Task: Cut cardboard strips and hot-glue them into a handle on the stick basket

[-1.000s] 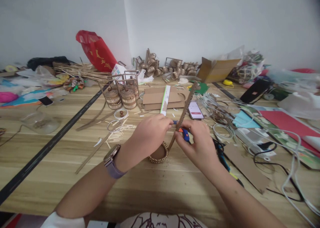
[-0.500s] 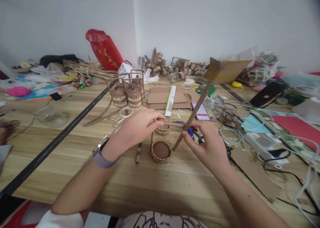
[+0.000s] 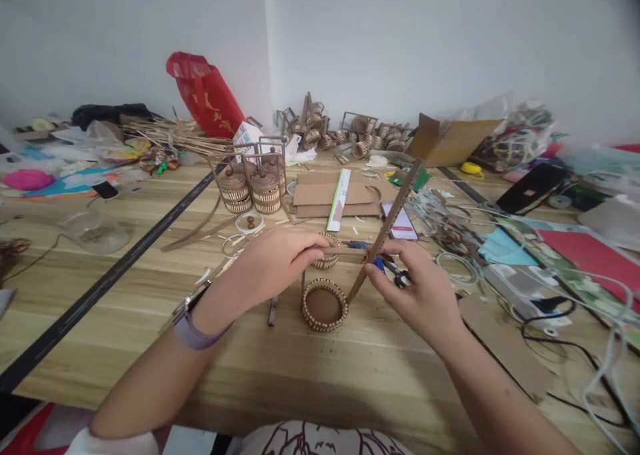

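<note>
My left hand (image 3: 273,268), closed in a pinch, grips one end of a thin brown strip (image 3: 345,250) that runs level to the right. The fingers of my right hand (image 3: 423,282) are closed on a longer brown corrugated strip (image 3: 400,205), which slants up and away where the level strip meets it. The slanted strip's lower end reaches the side of a small round basket (image 3: 325,307) with a ring of light beads or stick ends and a brown base. Behind it, partly hidden by my left fingers and the level strip, stands another small round basket (image 3: 327,262).
Lidded baskets with frame handles (image 3: 253,188) stand back left. Behind my hands lie folded cardboard (image 3: 313,192), a phone (image 3: 401,222) and a blue-handled tool (image 3: 357,244). Scissors (image 3: 400,276) are beside my right hand; strip scraps (image 3: 443,222) and cables (image 3: 607,348) spread rightward.
Both hands keep their hold on the strips. The near basket sits slightly lower in view, and the view has shifted a little. The level strip shows more between my hands.
</note>
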Action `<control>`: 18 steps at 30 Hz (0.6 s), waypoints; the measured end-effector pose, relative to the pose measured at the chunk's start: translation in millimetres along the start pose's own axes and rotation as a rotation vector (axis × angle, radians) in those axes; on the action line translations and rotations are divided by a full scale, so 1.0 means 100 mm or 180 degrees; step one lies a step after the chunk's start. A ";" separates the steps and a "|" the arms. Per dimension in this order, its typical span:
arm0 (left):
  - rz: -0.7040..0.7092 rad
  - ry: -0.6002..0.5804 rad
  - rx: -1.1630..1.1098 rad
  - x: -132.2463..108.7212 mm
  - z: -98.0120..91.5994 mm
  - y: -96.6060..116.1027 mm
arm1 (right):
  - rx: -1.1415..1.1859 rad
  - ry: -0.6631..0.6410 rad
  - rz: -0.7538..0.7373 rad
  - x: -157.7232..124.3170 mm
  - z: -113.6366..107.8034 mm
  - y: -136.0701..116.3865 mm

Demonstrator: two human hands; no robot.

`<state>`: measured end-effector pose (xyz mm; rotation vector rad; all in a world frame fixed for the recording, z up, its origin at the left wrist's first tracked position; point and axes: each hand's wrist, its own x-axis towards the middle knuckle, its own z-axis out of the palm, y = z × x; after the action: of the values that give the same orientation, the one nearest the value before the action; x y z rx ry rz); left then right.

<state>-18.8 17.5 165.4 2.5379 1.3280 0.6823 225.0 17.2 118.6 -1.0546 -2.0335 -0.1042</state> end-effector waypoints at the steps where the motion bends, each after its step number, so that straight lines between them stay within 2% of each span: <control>1: 0.0004 0.0005 0.0036 0.01 0.00 0.02 | 0.0025 -0.0024 0.0016 0.00 0.00 0.00; 6: 0.0118 0.0040 0.0145 0.08 0.02 0.08 | 0.0066 -0.0090 0.0044 -0.01 -0.02 0.02; 18: -0.0133 -0.0476 -0.0572 0.17 -0.06 -0.01 | 0.0029 -0.0089 0.0071 -0.02 -0.03 0.00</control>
<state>-14.0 31.7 175.0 2.3616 1.2092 0.5641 228.0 14.3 119.2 -1.0784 -2.0450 -0.0690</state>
